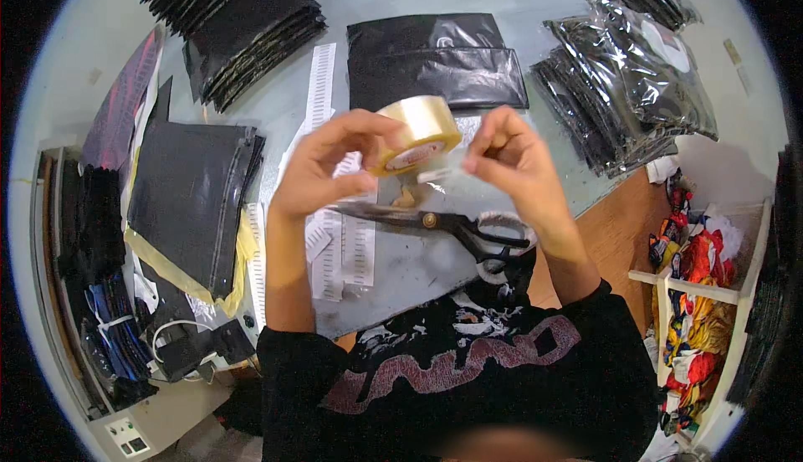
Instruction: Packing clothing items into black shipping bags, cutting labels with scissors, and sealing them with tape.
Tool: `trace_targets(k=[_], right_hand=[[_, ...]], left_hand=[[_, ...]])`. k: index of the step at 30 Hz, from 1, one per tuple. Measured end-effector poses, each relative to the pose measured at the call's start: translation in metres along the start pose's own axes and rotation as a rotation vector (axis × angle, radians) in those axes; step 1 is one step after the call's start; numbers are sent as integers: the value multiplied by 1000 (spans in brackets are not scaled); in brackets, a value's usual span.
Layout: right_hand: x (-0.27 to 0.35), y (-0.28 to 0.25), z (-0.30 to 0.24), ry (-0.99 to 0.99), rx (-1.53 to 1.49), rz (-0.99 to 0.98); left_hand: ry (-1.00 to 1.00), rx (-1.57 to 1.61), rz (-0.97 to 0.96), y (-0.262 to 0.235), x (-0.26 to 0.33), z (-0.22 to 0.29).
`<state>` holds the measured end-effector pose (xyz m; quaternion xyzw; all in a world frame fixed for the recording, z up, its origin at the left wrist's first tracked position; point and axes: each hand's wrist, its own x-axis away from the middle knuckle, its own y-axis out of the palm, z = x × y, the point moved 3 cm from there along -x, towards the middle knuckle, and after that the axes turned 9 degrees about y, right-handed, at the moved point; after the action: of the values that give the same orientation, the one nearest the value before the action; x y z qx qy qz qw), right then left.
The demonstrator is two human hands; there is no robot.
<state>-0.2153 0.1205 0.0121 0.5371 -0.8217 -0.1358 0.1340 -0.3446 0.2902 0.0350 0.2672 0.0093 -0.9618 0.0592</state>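
My left hand [330, 161] grips a wide roll of clear yellowish packing tape [416, 137] above the table. To its right, my right hand [514, 156] is closed in a pinch. A blurred, pale strip of tape [435, 175] runs between the roll and these fingertips. Below both hands lie large black-handled scissors [468, 234], their blades toward the left and pale wrapping around the handle loops. Beyond the roll is a black folded piece in shiny clear plastic [435, 60], flat on the table.
White marked paper strips [358, 248] lie left of the scissors. Black pieces [188, 194] are piled at the left, with another tall stack [242, 35] behind. Plastic-wrapped black packs [627, 85] lie at the far right. Shelves [703, 286] of colourful cloth stand at the right.
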Motion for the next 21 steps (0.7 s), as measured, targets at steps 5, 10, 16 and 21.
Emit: trace_targets(k=[5,10,16,21], right_hand=[[-38,-38,-38,-237,127,259],[-114,-82,-50,-235,329,353],[-198,-114,17,-204,443,428],[-195,-113,-2,-384,543,623]], left_hand=[[-137,-144,446,-36,-21,4],[-186,-116,501,-64,-60,-47],[-332,-492,242,-93,-85,-127],[-248,-869,-56,-98,-100,-154]])
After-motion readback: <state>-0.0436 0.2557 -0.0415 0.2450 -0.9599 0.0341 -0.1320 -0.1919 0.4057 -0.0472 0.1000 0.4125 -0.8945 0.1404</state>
